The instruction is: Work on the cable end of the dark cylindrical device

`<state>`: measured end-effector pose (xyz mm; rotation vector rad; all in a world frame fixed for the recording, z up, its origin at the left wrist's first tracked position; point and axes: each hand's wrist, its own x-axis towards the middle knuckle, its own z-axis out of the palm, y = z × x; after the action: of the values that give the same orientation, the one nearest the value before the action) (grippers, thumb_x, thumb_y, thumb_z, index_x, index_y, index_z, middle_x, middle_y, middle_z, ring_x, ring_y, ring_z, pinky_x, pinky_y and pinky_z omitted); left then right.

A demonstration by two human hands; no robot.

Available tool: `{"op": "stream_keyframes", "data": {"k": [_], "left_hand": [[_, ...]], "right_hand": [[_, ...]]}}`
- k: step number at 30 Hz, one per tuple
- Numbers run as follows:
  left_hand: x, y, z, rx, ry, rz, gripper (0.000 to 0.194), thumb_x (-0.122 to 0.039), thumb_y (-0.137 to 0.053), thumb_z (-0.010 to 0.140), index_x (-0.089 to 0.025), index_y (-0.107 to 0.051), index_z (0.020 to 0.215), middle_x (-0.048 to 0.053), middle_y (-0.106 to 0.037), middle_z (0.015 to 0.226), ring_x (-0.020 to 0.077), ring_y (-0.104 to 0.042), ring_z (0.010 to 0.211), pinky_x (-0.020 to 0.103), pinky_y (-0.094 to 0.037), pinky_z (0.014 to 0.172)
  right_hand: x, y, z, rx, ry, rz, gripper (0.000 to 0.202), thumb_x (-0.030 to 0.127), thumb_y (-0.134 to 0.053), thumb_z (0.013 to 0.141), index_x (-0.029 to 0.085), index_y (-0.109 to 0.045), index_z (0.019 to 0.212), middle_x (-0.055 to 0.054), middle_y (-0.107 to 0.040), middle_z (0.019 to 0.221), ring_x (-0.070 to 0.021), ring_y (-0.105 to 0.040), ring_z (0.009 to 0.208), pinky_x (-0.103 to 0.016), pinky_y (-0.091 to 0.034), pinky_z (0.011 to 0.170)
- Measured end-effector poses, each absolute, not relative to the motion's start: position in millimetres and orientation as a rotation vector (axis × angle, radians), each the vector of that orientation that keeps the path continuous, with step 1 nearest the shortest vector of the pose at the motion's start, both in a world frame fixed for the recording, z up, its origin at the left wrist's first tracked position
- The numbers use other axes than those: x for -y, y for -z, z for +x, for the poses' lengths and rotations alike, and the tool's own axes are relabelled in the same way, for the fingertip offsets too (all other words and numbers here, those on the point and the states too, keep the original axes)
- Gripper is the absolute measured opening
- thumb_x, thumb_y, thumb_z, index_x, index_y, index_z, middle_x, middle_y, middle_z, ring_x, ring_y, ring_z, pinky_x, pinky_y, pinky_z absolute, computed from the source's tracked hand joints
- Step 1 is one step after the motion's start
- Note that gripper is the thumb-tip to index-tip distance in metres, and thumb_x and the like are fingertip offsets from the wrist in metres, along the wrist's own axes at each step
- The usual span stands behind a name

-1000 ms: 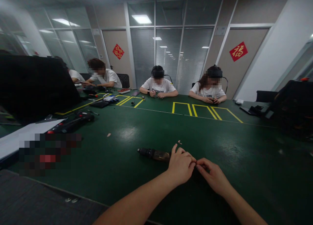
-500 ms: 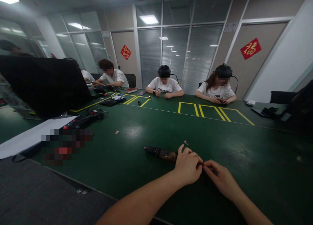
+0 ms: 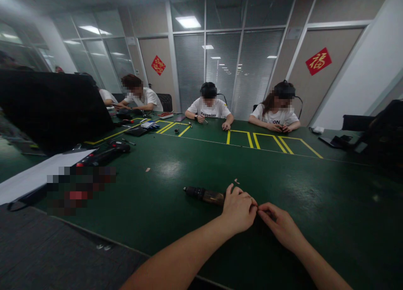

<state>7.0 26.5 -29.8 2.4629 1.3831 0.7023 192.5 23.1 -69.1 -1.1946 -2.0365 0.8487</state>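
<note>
A dark cylindrical tool [image 3: 209, 196] with a brown, shiny body and a black, narrow tip lies on the green table [image 3: 132, 210]; its right end is hidden behind my left hand. My left hand [image 3: 239, 208] is closed, its thumb and a finger pinched at the right. Touching it there, the fingertips of my right hand [image 3: 280, 223] are pinched too. Whatever lies between the fingertips is too small to make out. A small pale scrap [image 3: 236, 181] rests just beyond my left hand, and another scrap [image 3: 147, 170] is farther left.
At left are a clipboard with white paper [image 3: 47, 168], a black and red tool [image 3: 103, 153] and a large black panel [image 3: 56, 109]. Yellow tape outlines [image 3: 248, 132] mark the far side, where a person [image 3: 209, 107] and several others sit. A laptop [image 3: 330, 142] is at the far right.
The whole view has shifted slightly, with my hands still together. Across the table, the middle person's hand has moved down onto the table near the yellow tape.
</note>
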Motion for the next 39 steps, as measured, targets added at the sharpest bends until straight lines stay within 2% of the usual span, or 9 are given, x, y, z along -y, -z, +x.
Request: {"op": "stream_keyframes", "data": {"k": [7, 34, 39], "left_hand": [[-26, 30, 6, -1.372, -0.627, 2.532, 0.023, -0.031, -0.047, 0.089, -0.026, -0.068, 0.094, -0.001, -0.065, 0.102, 0.0232, -0.046, 0.105, 0.054, -0.011, 0.109], [-24, 28, 6, -1.338, -0.623, 2.494, 0.014, -0.025, -0.056, 0.082, -0.023, -0.066, 0.091, -0.002, -0.065, 0.098, 0.0211, -0.047, 0.105, 0.048, -0.013, 0.109], [-25, 32, 7, -1.328, -0.58, 2.598, 0.018, -0.027, -0.049, 0.088, -0.023, -0.066, 0.093, -0.001, -0.064, 0.1, 0.0211, -0.047, 0.102, 0.047, -0.02, 0.105]], "right_hand": [[-23, 66, 192, 2.047, -0.837, -1.221, 0.026, 0.043, -0.044, 0.092, 0.021, -0.058, 0.088, -0.003, -0.062, 0.084, -0.0204, -0.059, 0.074, -0.03, -0.046, 0.065], [-19, 60, 189, 2.056, -0.779, -1.212, 0.023, 0.038, -0.044, 0.091, 0.021, -0.059, 0.085, -0.002, -0.061, 0.082, -0.0195, -0.058, 0.074, -0.028, -0.045, 0.065], [-20, 62, 189, 2.065, -0.744, -1.19, 0.021, 0.034, -0.044, 0.091, 0.021, -0.058, 0.083, -0.002, -0.061, 0.084, -0.0194, -0.058, 0.077, -0.028, -0.044, 0.068]]}}
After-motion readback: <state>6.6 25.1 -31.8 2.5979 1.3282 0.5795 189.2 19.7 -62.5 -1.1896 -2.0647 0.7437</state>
